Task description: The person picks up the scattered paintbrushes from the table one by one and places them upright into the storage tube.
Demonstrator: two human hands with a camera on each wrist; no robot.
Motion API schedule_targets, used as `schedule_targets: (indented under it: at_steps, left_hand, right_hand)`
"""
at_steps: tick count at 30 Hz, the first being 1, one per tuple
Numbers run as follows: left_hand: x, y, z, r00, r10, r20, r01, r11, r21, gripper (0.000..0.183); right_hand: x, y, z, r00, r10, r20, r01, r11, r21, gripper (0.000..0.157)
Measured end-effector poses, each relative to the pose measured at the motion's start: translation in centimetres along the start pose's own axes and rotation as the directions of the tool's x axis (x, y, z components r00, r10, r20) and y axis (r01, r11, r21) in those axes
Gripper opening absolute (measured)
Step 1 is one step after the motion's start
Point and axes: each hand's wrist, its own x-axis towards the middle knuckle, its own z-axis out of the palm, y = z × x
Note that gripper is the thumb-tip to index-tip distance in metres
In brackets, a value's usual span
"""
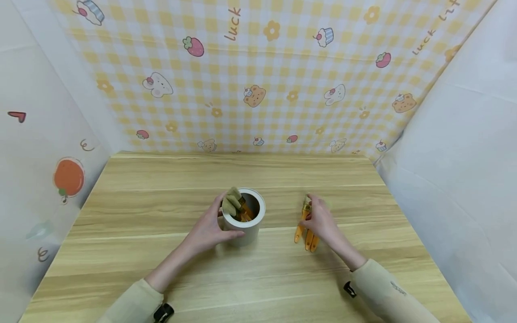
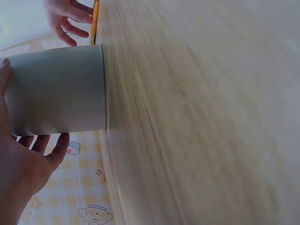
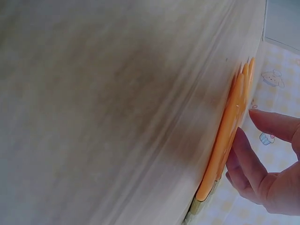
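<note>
Filling the lower two thirds of the head view, the pale wood-grain bench (image 1: 161,211) runs back to a yellow checked cloth backdrop printed with bears, strawberries and cupcakes (image 1: 282,67) across the top of the frame, with plain white sheets hanging at the left and right edges.

Just left of centre stands the white cylindrical pot (image 1: 244,220), upright on the bench. Sticking out of its open top at the left side are olive-green brush heads on orange handles (image 1: 233,202), leaning against the rim. The left hand (image 1: 208,229) comes in from the lower left and holds the pot by its near-left wall: thumb across the front, fingers curled round the far side. In the left wrist view the same pot (image 2: 56,89) fills the upper left, with the left hand's fingers (image 2: 58,147) wrapped behind it.

Right of centre, well apart from the pot, a small bunch of orange-handled brushes (image 1: 307,235) lies flat on the bench, handles pointing toward the lower edge of the frame. The right hand (image 1: 321,222) rests over them, its fingers bent down onto the handles. In the right wrist view the orange handles (image 3: 229,136) lie stacked at the right, and the right hand's fingers (image 3: 246,159) curve loosely, touching the nearest handle without closing round it.
</note>
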Motion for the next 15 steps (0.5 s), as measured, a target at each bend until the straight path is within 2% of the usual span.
schedule_targets:
  at_steps: [5,15]
  left_hand:
    - [-0.11,0.21,-0.01,1.0,-0.015,0.001,0.015,1.0,0.005,0.115]
    - [-0.15,0.29,-0.01,1.0,-0.007,0.003,0.007,1.0,-0.004,0.114]
  right_hand:
    - [0.35,-0.21,0.4,1.0,-0.006,-0.01,0.005,0.998,-0.066,0.092]
    - [0.89,-0.64,0.68,1.0,-0.004,0.022,0.004,1.0,-0.024,0.091]
